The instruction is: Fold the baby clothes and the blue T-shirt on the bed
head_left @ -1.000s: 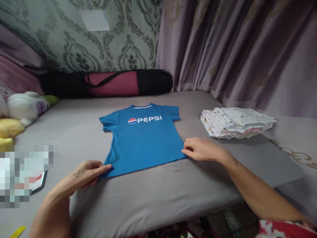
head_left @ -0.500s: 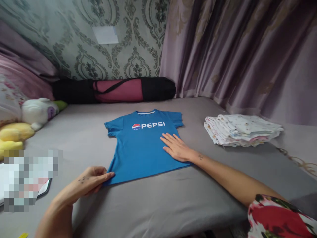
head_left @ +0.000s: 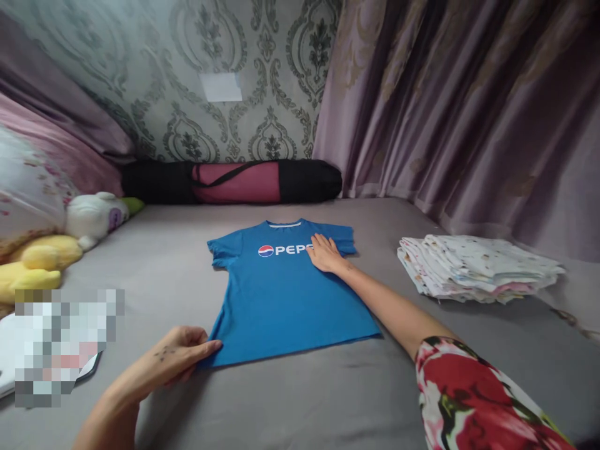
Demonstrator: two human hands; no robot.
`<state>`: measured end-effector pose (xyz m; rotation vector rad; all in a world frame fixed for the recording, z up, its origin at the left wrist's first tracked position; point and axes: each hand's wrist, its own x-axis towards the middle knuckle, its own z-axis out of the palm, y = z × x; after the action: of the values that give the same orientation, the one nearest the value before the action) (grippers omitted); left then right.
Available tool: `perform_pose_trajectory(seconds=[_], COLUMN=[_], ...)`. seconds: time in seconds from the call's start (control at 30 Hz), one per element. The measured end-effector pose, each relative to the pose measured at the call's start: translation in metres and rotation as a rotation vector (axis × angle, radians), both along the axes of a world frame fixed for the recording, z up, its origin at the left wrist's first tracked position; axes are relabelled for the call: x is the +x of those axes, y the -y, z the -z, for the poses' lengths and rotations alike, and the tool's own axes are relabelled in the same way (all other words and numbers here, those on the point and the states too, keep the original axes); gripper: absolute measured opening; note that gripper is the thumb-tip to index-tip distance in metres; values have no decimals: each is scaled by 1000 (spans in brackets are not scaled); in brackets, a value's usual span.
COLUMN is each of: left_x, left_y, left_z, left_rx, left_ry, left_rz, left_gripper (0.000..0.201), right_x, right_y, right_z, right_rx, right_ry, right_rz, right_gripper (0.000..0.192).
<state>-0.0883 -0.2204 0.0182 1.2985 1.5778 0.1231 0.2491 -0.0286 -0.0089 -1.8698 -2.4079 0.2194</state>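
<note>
Right hand (head_left: 324, 254) lies flat and loose on the blue shirt (head_left: 285, 294), left hand (head_left: 180, 353) pinches its near corner, and I see it spread on the bed (head_left: 328, 400), not folded yet.

A bright blue T-shirt (head_left: 285, 294) with white lettering and a red, white and blue round logo lies on a grey sheet (head_left: 304, 394). The right hand (head_left: 324, 253) rests flat over the lettering; its sleeve (head_left: 473, 400) is red floral. Beyond it hang mauve curtains (head_left: 469, 106); the wall (head_left: 225, 62) has grey-green damask wallpaper.
</note>
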Motion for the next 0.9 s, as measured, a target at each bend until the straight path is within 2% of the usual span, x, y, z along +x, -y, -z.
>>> perform_pose_trajectory(seconds=[0.13, 0.27, 0.5, 0.63, 0.7, 0.8, 0.9], left_x=[1, 4, 5, 7, 7, 5, 4], left_y=[0, -1, -2, -1, 0, 1, 1], left_z=[-2, -4, -3, -7, -8, -7, -6], left_rx=[5, -2, 2, 7, 12, 27, 35], left_ry=[9, 0, -8, -13, -14, -7, -7], left_rz=[4, -3, -15, -4, 2, 18, 26], left_gripper=[63, 65, 65, 66, 65, 63, 62], right_x=[-28, -50, -59, -56, -50, -37, -27], right_y=[-31, -44, -48, -54, -58, -62, -62], right_z=[6, 5, 5, 0, -3, -1, 8], right_rx=[-79, -110, -131, -118, -62, 50, 8], right_ry=[-49, -107, -138, -242, -281, -230, -124], right_rz=[-5, -73, -135, -211, -145, 88, 185], right_gripper=[68, 71, 71, 66, 62, 61, 68])
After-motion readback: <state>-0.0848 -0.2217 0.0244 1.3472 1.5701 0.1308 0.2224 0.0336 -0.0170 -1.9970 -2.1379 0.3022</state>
